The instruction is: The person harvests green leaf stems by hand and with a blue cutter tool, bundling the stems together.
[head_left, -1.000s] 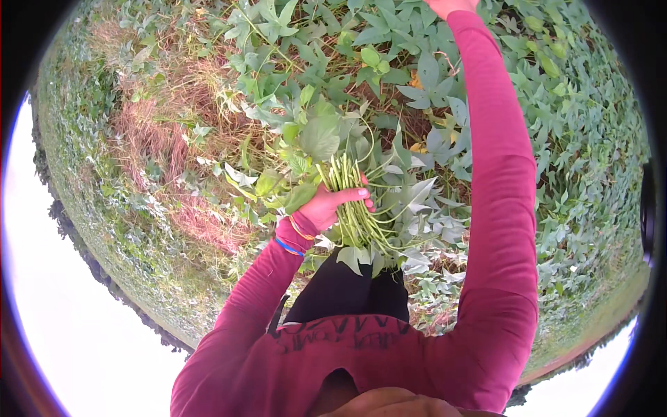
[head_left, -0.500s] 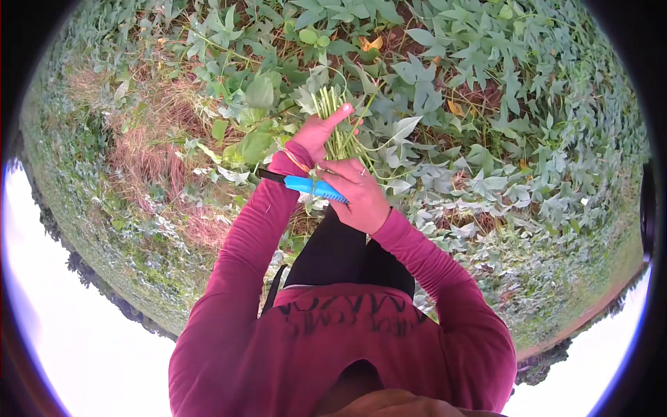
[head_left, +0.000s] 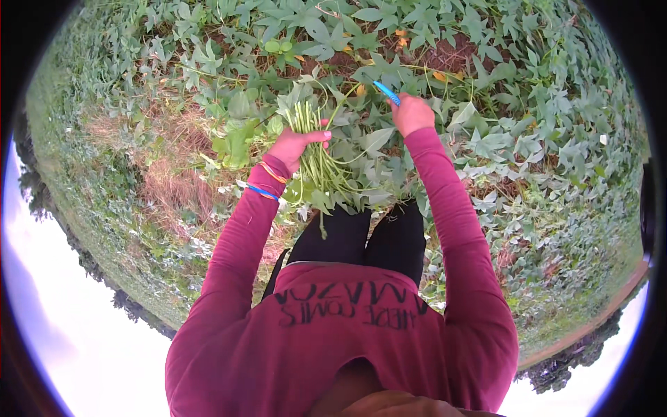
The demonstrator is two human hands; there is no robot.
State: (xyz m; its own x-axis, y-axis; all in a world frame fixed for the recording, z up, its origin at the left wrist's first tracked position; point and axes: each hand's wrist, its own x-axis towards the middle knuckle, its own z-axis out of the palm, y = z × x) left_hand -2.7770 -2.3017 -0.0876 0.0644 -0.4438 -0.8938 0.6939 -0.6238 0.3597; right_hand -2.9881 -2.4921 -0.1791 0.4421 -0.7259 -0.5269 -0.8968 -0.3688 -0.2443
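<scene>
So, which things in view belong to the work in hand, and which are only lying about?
Work in hand:
- bunch of green stems, held in the left hand
- blue-handled tool, held in the right hand

Only around:
- dry brown grass
- yellow leaves
- blue wristband, worn

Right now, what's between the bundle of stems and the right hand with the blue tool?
In the head view, green leaves lie between the bundle of stems and the right hand, which holds the blue tool.
</scene>
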